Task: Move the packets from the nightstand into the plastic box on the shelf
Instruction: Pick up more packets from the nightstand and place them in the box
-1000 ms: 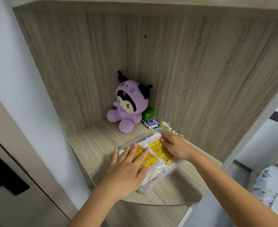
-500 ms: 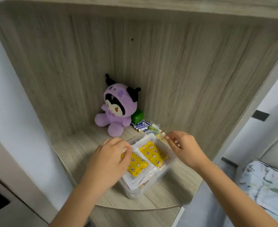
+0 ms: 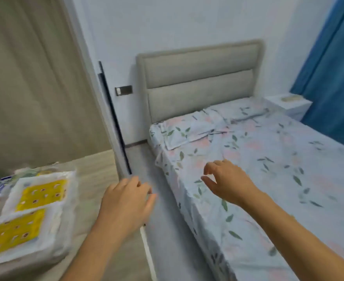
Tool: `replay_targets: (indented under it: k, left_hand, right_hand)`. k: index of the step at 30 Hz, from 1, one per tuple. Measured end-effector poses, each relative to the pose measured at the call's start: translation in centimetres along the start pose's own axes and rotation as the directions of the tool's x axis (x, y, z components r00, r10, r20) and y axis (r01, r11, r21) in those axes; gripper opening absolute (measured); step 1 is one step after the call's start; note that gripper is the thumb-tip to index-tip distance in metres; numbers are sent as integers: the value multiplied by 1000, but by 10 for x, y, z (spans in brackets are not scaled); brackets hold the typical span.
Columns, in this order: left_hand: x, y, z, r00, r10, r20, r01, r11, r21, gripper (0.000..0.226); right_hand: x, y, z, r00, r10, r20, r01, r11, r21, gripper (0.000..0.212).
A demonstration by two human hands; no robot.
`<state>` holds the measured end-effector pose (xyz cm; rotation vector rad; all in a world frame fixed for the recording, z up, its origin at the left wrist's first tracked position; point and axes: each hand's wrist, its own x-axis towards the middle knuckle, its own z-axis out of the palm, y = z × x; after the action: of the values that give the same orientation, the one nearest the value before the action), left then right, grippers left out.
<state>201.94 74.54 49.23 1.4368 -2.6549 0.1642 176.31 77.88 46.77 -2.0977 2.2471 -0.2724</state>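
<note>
Two yellow-printed packets (image 3: 30, 211) lie side by side on top of the clear plastic box (image 3: 63, 226), which sits on the pale wood-grain shelf (image 3: 94, 179) at the lower left of our view. Our left hand (image 3: 124, 201) hangs over the shelf's right edge, just beside the box, its fingers (image 3: 144, 189) loosely curled and holding nothing. Our right hand (image 3: 226, 181) is raised over the bed with the floral sheet (image 3: 268, 169), thumb and fingers slightly spread and bent, also holding nothing. Behind the bed stands a grey padded headboard (image 3: 199, 78). A white nightstand (image 3: 288, 104) sits at the far side by a blue curtain (image 3: 333, 78); something pale and flat lies on it, too blurred for us to identify.
</note>
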Motion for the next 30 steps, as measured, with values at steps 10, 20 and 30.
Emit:
replay_targets:
  k: [10, 20, 30]
  left_hand:
    - [-30, 272, 37, 668, 719, 192, -712, 693, -115, 48]
    - [-186, 580, 13, 149, 968, 204, -922, 211, -324, 44]
    - [-246, 773, 13, 150, 960, 237, -913, 227, -339, 41]
  right_hand:
    - [-359, 129, -21, 678, 734, 50, -730, 679, -78, 34]
    - [-677, 174, -57, 191, 982, -9, -982, 191, 4, 32]
    - [-802, 288, -62, 130, 989, 68, -988, 123, 95, 25]
